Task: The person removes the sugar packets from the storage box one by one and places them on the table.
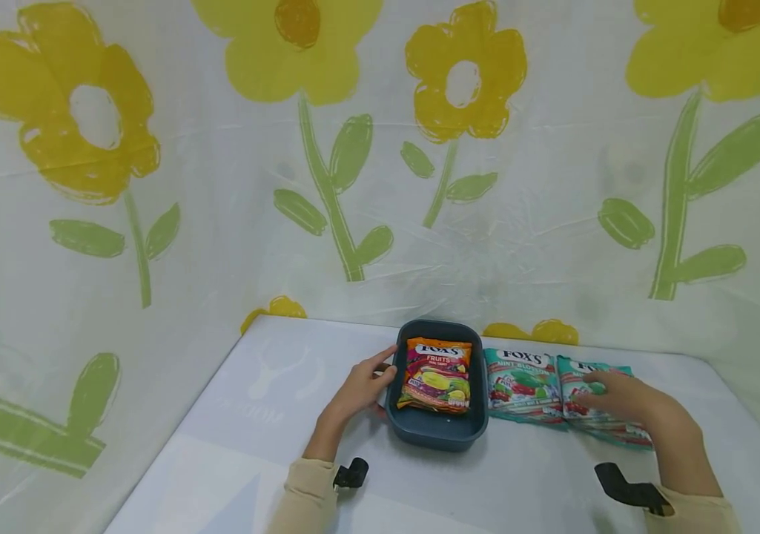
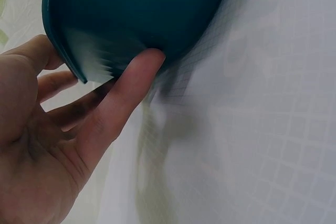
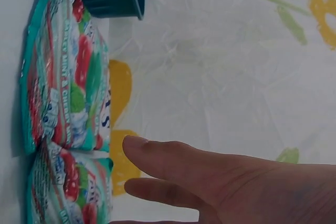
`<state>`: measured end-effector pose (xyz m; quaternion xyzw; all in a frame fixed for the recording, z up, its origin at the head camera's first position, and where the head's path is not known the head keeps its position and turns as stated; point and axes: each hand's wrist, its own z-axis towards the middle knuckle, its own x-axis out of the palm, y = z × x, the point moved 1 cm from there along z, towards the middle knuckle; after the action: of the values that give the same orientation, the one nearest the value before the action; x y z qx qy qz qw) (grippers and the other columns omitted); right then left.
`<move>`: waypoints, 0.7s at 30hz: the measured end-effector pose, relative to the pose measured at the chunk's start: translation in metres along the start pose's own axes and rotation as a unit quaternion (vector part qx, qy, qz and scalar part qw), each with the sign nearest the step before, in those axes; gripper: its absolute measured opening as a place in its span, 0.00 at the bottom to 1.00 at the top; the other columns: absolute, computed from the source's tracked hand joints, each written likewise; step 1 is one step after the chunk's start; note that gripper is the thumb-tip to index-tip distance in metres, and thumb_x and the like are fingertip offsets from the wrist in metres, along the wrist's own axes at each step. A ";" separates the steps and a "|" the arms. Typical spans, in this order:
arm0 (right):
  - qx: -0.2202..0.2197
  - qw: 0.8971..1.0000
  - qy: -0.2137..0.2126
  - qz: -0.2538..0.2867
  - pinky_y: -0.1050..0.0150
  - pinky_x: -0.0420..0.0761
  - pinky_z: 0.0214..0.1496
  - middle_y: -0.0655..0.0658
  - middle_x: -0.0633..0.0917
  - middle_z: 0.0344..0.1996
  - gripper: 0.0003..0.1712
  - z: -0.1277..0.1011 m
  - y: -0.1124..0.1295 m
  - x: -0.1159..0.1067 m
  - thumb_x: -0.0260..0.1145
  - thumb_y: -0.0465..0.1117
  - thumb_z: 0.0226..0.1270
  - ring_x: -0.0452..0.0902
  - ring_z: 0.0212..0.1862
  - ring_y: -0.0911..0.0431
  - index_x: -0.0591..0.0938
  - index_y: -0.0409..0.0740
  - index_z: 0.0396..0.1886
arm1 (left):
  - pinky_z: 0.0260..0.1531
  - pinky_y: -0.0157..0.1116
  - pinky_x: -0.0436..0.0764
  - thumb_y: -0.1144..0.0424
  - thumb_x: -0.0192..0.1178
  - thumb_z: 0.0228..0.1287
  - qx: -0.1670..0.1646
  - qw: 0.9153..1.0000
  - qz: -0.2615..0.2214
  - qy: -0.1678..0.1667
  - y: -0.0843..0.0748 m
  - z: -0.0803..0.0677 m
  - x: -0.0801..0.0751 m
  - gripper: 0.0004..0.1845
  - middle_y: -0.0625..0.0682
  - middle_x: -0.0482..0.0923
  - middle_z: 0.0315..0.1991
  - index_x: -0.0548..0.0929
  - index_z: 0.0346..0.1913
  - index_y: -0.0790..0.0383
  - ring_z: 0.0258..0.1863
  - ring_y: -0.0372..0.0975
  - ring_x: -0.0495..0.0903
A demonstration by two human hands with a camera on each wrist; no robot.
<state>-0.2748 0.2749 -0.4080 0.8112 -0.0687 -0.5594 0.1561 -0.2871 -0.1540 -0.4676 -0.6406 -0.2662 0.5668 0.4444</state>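
On the white table (image 1: 233,445), a dark teal rounded plastic tray (image 1: 437,434) holds an orange packet of fruit sweets (image 1: 436,374). At its left rim the left hand (image 1: 359,389) rests with fingers straight, thumb against the tray's wall. Just right of the tray lie two teal mint sweet packets side by side; the right hand (image 1: 626,400) lies flat, fingers relaxed, on the farther packet (image 1: 603,423), beside the nearer one (image 1: 523,386). Behind hangs a flowered plastic sheet (image 1: 553,185).

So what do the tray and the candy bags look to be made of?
Tray: likely moulded plastic, dark teal, smooth with a dull sheen and rounded rim. Fruit bag and two mint bags: seemingly thin printed plastic film, glossy and crinkled.
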 end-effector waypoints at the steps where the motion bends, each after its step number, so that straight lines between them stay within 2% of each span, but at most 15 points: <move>1: -0.004 1.000 -0.002 0.002 0.28 0.72 0.56 0.19 0.68 0.62 0.47 0.000 0.002 -0.001 0.60 0.64 0.66 0.61 0.62 0.22 0.70 0.26 0.64 | 0.21 0.37 0.86 0.57 0.49 0.75 -0.001 1.000 0.000 0.000 0.000 0.000 0.000 0.27 0.65 0.78 0.59 0.63 0.75 0.52 0.50 0.50 0.82; 7: -0.032 0.999 -0.011 0.001 0.30 0.74 0.54 0.20 0.71 0.61 0.41 -0.004 0.017 -0.005 0.60 0.60 0.69 0.66 0.60 0.25 0.71 0.28 0.64 | 0.20 0.38 0.86 0.56 0.50 0.75 -0.002 1.000 -0.009 0.002 0.003 0.002 0.001 0.28 0.65 0.78 0.59 0.63 0.75 0.52 0.48 0.49 0.83; 12: -0.036 0.999 -0.013 -0.008 0.32 0.77 0.51 0.24 0.76 0.57 0.39 -0.004 0.031 -0.006 0.61 0.60 0.68 0.73 0.56 0.29 0.72 0.31 0.63 | 0.20 0.40 0.87 0.57 0.50 0.75 -0.003 1.000 -0.020 0.006 0.005 0.003 0.002 0.28 0.66 0.77 0.59 0.63 0.75 0.52 0.47 0.49 0.82; 21: -0.068 0.997 -0.020 -0.015 0.33 0.77 0.54 0.24 0.76 0.59 0.38 0.003 0.059 -0.004 0.63 0.57 0.66 0.75 0.56 0.31 0.73 0.31 0.63 | 0.20 0.40 0.87 0.57 0.50 0.75 -0.018 0.999 -0.033 0.014 0.005 0.002 0.001 0.28 0.64 0.76 0.61 0.62 0.75 0.50 0.49 0.48 0.82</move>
<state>-0.2753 0.2200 -0.3862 0.7884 -0.0220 -0.5811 0.2010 -0.2901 -0.1547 -0.4727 -0.6474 -0.2914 0.5380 0.4545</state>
